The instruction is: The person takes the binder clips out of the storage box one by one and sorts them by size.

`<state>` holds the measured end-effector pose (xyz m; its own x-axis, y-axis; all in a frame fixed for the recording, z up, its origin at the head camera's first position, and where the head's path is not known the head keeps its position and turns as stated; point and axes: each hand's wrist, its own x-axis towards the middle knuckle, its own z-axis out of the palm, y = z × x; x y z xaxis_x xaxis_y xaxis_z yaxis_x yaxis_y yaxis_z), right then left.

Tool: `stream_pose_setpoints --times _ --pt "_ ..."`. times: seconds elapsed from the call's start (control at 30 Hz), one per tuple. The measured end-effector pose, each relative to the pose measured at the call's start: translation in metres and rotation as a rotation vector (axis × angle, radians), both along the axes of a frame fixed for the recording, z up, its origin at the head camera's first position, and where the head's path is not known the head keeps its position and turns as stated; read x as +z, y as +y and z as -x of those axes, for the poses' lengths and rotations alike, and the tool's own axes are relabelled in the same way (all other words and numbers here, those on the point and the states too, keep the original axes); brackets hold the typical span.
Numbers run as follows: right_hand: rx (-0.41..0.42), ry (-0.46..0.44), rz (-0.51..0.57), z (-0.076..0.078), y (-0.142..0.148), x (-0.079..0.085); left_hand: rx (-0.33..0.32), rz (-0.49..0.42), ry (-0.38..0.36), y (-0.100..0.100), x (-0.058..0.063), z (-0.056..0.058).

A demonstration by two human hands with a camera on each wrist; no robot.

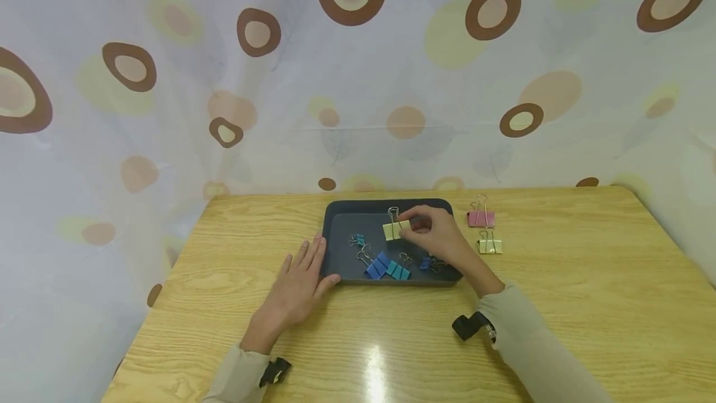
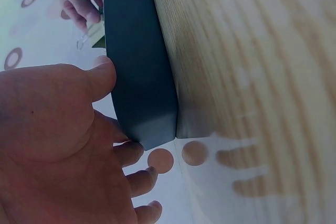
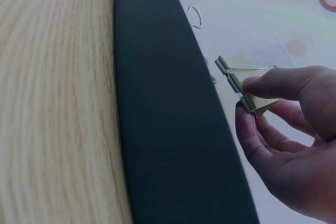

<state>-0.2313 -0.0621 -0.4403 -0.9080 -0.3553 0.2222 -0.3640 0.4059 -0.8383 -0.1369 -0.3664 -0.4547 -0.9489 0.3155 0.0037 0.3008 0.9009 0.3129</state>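
Over the dark grey tray, my right hand pinches a pale yellow binder clip between thumb and fingers. In the right wrist view, the thumb presses one side of the clip, fingertips behind it. My left hand lies by the tray's left side with fingers straight, thumb and fingertips at the rim. Inside the tray are a large blue binder clip, a teal one, a small teal one and a small dark blue one.
Right of the tray, a pink binder clip lies on the wooden table, with another pale yellow binder clip just in front of it. A patterned curtain hangs behind the table's far edge.
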Motion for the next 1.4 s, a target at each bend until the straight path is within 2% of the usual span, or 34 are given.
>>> stream_pose_setpoints --times 0.13,0.33,0.6,1.07,1.4 --pt "-0.013 -0.013 0.021 -0.008 0.010 0.002 0.003 -0.002 0.004 0.000 0.000 -0.002" --pt "0.012 -0.027 0.076 -0.015 0.021 0.007 0.011 0.003 0.013 -0.003 0.001 -0.003" --pt "-0.009 -0.021 0.071 -0.023 0.036 0.012 0.001 0.003 0.005 0.000 0.002 -0.002" --pt "-0.141 0.035 0.000 -0.027 0.083 0.018 -0.003 -0.001 0.007 0.002 0.000 -0.001" --pt "-0.195 0.005 0.027 -0.023 0.111 0.017 0.005 -0.001 0.004 0.003 0.000 -0.002"
